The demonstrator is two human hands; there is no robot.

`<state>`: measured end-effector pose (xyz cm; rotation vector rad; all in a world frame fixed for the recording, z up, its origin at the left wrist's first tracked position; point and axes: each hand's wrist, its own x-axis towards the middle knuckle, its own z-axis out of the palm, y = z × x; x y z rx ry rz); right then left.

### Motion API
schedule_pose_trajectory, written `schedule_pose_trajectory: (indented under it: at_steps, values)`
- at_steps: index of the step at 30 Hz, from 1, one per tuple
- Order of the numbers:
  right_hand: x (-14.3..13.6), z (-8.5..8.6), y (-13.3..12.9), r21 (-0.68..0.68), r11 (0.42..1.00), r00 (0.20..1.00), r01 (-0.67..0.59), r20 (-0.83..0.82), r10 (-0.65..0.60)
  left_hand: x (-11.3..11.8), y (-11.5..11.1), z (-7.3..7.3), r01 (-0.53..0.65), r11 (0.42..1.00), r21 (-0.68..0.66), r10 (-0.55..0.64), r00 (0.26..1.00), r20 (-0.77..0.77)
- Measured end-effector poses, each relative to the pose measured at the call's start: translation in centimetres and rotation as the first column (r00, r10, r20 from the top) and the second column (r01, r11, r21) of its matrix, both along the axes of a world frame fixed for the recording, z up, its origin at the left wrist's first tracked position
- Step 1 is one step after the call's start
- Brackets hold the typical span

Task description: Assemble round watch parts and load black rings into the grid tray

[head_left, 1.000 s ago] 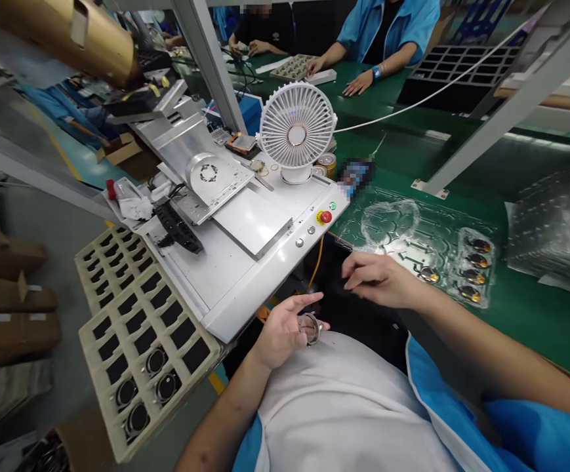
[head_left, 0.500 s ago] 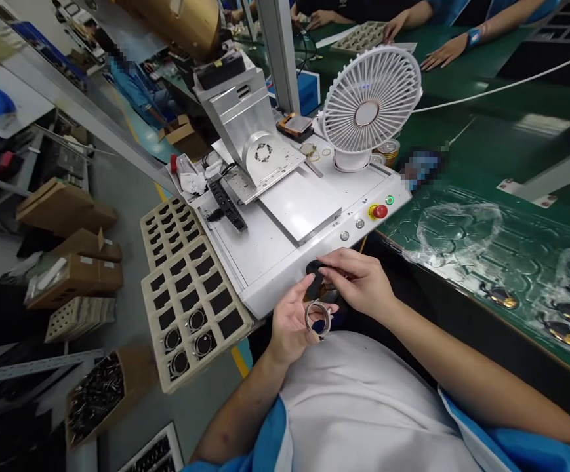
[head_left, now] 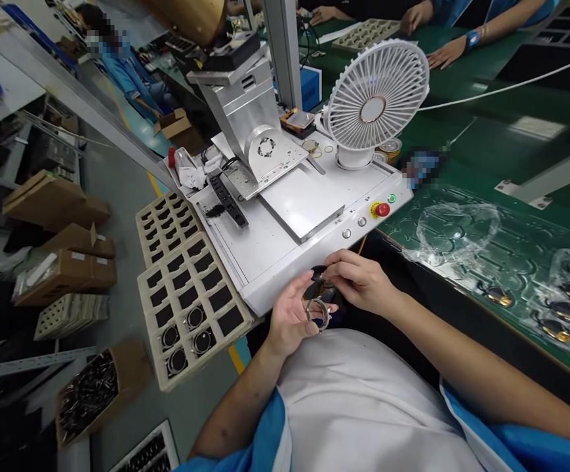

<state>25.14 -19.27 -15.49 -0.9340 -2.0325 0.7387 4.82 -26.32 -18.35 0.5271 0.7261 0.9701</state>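
My left hand (head_left: 287, 320) is closed around a silver ring-shaped watch case (head_left: 309, 311), its thumb on the lower rim and its open round facing up. A thin black disc (head_left: 319, 271) sits just above the case, pinched by the thumb and fingers of my right hand (head_left: 363, 280). A left fingertip is close to the disc's edge; whether it touches I cannot tell. To the left, a beige tray (head_left: 147, 313) has black-lined pockets, and several round watch cases (head_left: 195, 318) with dark centres lie in some of them.
Ahead stands a white machine (head_left: 275, 272) with a metal fixture (head_left: 275, 154), a red stop button (head_left: 382, 209) and a white fan (head_left: 378, 105). On the green table at right, clear plastic packs (head_left: 555, 321) hold dark and gold round parts. Co-workers' hands (head_left: 446, 54) rest across the table.
The black disc has tilted and shows flatter, with my right fingers shifted slightly right and lower along it. My left hand keeps the watch case in nearly the same place. The view has turned slightly.
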Motion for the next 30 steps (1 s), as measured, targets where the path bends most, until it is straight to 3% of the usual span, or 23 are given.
schedule_pose_trajectory:
  at_steps: [5,7,10,13,15,18,20,23,24,26,28,30]
  values:
    - [0.2,0.5,0.1,-0.107,0.982,0.988,-0.153,0.008,0.155,-0.4,0.2,-0.4,-0.016,0.998,-0.054,0.015,0.999,-0.033]
    - [0.2,1.0,0.5,-0.133,0.98,0.989,-0.148,-0.033,0.145,-0.5,0.3,-0.4,-0.06,0.996,-0.067,0.058,0.998,-0.033]
    - [0.5,1.4,2.4,-0.301,0.951,0.985,0.075,-0.125,-0.118,-0.7,0.5,-0.3,-0.105,0.992,-0.07,0.103,0.994,-0.022]
    - [0.9,1.3,5.9,-0.554,0.786,0.906,0.276,-0.124,-0.405,-0.7,0.5,-0.2,-0.083,0.996,-0.036,0.083,0.996,-0.02]
    - [1.2,1.1,8.5,-0.649,0.68,0.865,0.341,-0.065,-0.497,-0.7,0.3,-0.1,-0.059,0.998,0.0,0.058,0.998,-0.031]
    - [1.6,0.6,11.2,-0.696,0.567,0.823,0.441,0.062,-0.565,-0.8,-0.2,0.2,-0.047,0.997,0.058,0.051,0.997,-0.061]
    - [1.9,0.4,11.5,-0.663,0.541,0.79,0.517,0.127,-0.599,-1.1,-0.7,0.4,-0.061,0.993,0.097,0.071,0.993,-0.096]
    - [1.7,0.4,9.1,-0.545,0.595,0.756,0.59,0.115,-0.644,-1.2,-1.5,0.7,-0.077,0.978,0.194,0.121,0.966,-0.226]
    - [1.3,0.4,7.6,-0.539,0.628,0.779,0.562,0.09,-0.62,-1.2,-1.7,0.7,-0.069,0.968,0.24,0.14,0.946,-0.291]
    - [0.2,0.5,4.1,-0.627,0.675,0.869,0.389,0.006,-0.495,-0.8,-2.1,0.6,-0.026,0.941,0.336,0.177,0.886,-0.428]
    - [-1.2,0.5,0.9,-0.755,0.641,0.924,0.139,-0.134,-0.358,-0.3,-2.2,0.3,0.062,0.912,0.406,0.183,0.823,-0.538]
    - [-2.3,0.4,-1.4,-0.822,0.57,0.901,-0.01,-0.254,-0.351,0.3,-2.0,0.0,0.164,0.888,0.43,0.155,0.772,-0.616]
